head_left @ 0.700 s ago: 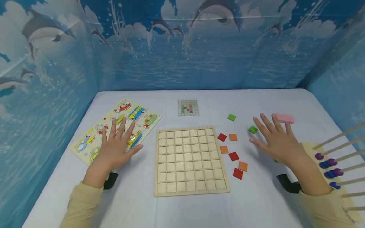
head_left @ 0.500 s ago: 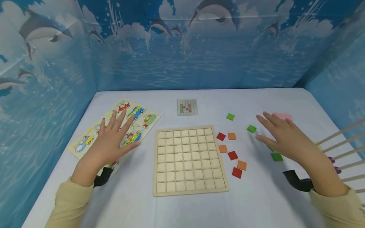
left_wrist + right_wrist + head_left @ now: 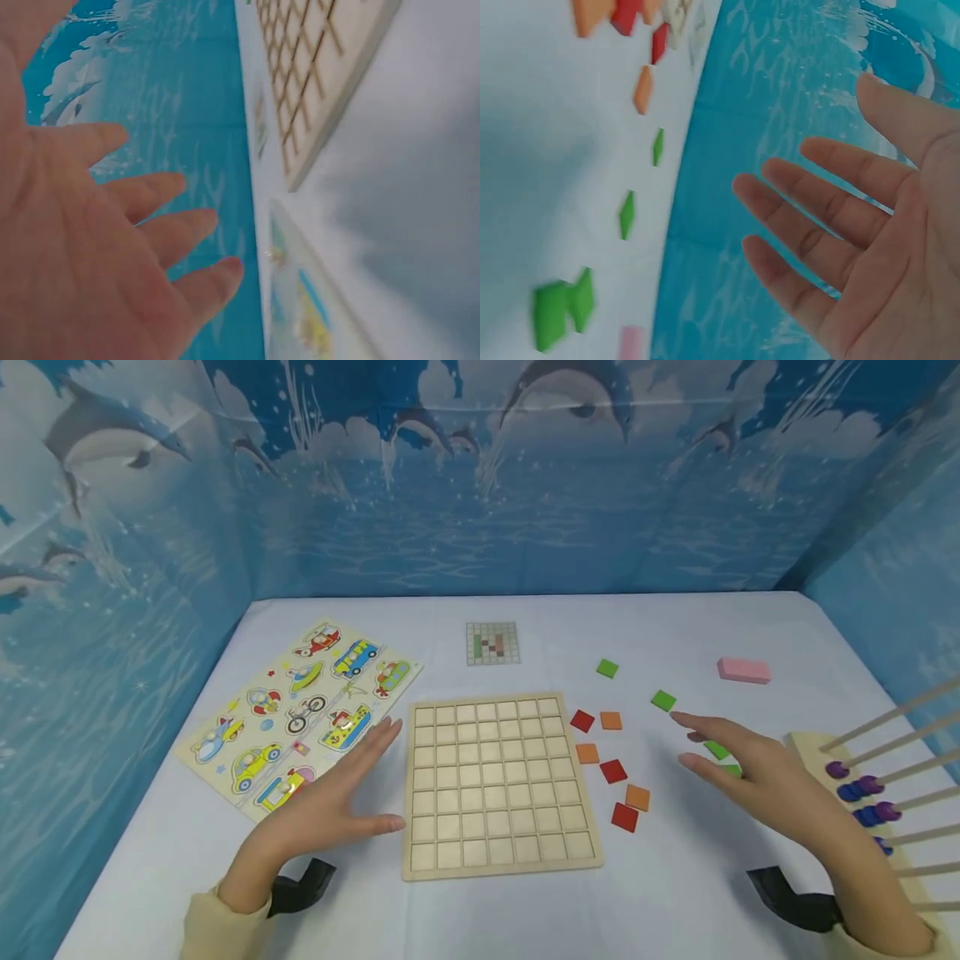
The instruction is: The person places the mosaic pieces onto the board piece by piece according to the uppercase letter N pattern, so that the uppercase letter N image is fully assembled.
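A wooden grid board [image 3: 495,785] lies in the middle of the white table, its square cells bare. My left hand [image 3: 322,814] hovers at the board's left edge, fingers straight and thumb spread, holding nothing; its bare palm also shows in the left wrist view. To the right, my right hand [image 3: 765,777] is held above the table near the green tiles [image 3: 663,700], fingers extended and nothing in them. Part of one green tile is hidden behind it. Red tiles [image 3: 613,771] and orange tiles [image 3: 637,797] are scattered along the board's right side.
A vehicle picture puzzle [image 3: 300,710] lies at the left. Behind the board is a small pattern card [image 3: 492,643]. A pink block [image 3: 744,670] sits at the back right, and a wooden peg stand with beads [image 3: 870,785] stands at the right edge.
My left hand has moved right and nearer, off the puzzle toward the board. My right hand has come lower and turned sideways, uncovering the pink block.
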`<state>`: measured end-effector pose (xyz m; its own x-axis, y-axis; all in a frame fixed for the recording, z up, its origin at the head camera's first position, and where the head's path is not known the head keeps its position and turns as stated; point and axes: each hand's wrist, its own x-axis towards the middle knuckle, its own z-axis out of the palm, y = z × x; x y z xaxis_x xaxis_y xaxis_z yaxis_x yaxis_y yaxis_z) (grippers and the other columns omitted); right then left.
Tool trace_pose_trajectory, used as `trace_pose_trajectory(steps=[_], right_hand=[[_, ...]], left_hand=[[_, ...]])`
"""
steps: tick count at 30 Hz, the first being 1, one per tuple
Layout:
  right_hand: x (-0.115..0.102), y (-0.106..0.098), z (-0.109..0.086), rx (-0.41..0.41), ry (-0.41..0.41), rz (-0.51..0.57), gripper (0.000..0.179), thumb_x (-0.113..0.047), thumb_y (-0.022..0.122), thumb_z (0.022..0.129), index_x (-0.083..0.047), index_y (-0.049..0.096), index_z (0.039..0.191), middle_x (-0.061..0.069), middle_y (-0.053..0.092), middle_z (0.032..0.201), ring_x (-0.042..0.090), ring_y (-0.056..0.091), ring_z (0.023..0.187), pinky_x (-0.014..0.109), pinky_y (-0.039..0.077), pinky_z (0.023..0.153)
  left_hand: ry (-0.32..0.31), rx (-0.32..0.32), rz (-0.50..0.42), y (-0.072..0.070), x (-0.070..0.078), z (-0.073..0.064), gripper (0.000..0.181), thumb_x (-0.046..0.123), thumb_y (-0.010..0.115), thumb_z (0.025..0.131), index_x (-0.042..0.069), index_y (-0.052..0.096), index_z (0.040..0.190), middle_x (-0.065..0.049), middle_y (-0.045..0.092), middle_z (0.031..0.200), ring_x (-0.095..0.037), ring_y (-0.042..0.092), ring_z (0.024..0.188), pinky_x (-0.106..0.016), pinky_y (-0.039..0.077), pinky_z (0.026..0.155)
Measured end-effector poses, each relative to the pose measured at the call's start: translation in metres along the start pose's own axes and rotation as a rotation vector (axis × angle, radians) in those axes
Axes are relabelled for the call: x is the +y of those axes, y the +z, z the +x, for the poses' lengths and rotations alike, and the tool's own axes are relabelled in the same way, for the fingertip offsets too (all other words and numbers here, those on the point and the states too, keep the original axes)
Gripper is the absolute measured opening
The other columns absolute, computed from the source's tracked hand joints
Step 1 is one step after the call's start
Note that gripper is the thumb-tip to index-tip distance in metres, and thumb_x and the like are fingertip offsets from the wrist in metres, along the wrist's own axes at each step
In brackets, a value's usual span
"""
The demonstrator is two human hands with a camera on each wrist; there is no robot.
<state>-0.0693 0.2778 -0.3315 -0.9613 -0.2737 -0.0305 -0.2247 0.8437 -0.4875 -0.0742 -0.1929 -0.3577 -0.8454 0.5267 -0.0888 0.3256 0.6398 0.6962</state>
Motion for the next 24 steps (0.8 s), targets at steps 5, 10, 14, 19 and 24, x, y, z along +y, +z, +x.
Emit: trace_pose_trajectory(steps=[5, 10, 14, 19, 24], right_hand=[[0.007, 0.025, 0.001, -0.006, -0.018, 0.099, 0.049, -0.024, 0.063, 0.091, -0.003, 0.050, 0.133, 0.017, 0.056, 0.124, 0.031, 0.056, 0.100, 0.053, 0.046, 0.081], [0.015, 0.046, 0.005, -0.020, -0.030, 0.175, 0.043, -0.018, 0.069, 0.086, -0.003, 0.058, 0.125, 0.008, 0.063, 0.109, 0.017, 0.058, 0.088, 0.029, 0.050, 0.074], [0.022, 0.056, 0.005, -0.010, -0.024, 0.202, 0.035, -0.013, 0.073, 0.082, -0.004, 0.066, 0.114, -0.003, 0.063, 0.093, 0.012, 0.055, 0.078, 0.023, 0.049, 0.068], [0.026, 0.064, 0.003, 0.028, -0.019, 0.205, 0.030, -0.007, 0.074, 0.080, -0.005, 0.068, 0.109, -0.005, 0.063, 0.089, 0.011, 0.055, 0.075, 0.022, 0.049, 0.067], [0.027, 0.070, 0.005, 0.097, -0.012, 0.227, 0.033, -0.011, 0.073, 0.082, -0.005, 0.066, 0.114, 0.006, 0.065, 0.103, 0.013, 0.057, 0.081, 0.021, 0.049, 0.068]], left_hand=[[0.018, -0.130, -0.002, 0.015, -0.013, 0.004, 0.113, 0.043, 0.079, 0.071, 0.025, 0.003, 0.152, -0.011, -0.001, 0.155, -0.028, -0.003, 0.139, -0.051, 0.014, 0.107], [0.026, -0.198, 0.054, 0.025, -0.022, 0.006, 0.123, 0.049, 0.081, 0.064, 0.015, 0.003, 0.152, -0.019, -0.004, 0.153, -0.037, -0.007, 0.137, -0.055, 0.008, 0.106], [0.051, -0.196, 0.113, 0.031, -0.024, 0.009, 0.127, 0.051, 0.083, 0.059, 0.010, 0.005, 0.151, -0.022, -0.002, 0.153, -0.038, -0.007, 0.137, -0.056, 0.005, 0.106], [0.066, -0.182, 0.187, 0.038, -0.026, 0.012, 0.130, 0.053, 0.083, 0.057, 0.007, 0.006, 0.151, -0.021, -0.003, 0.153, -0.037, -0.008, 0.137, -0.057, 0.003, 0.105], [0.036, -0.173, 0.195, 0.042, -0.029, 0.010, 0.131, 0.056, 0.082, 0.055, 0.009, 0.006, 0.151, -0.016, -0.007, 0.154, -0.033, -0.011, 0.138, -0.055, 0.000, 0.106]])
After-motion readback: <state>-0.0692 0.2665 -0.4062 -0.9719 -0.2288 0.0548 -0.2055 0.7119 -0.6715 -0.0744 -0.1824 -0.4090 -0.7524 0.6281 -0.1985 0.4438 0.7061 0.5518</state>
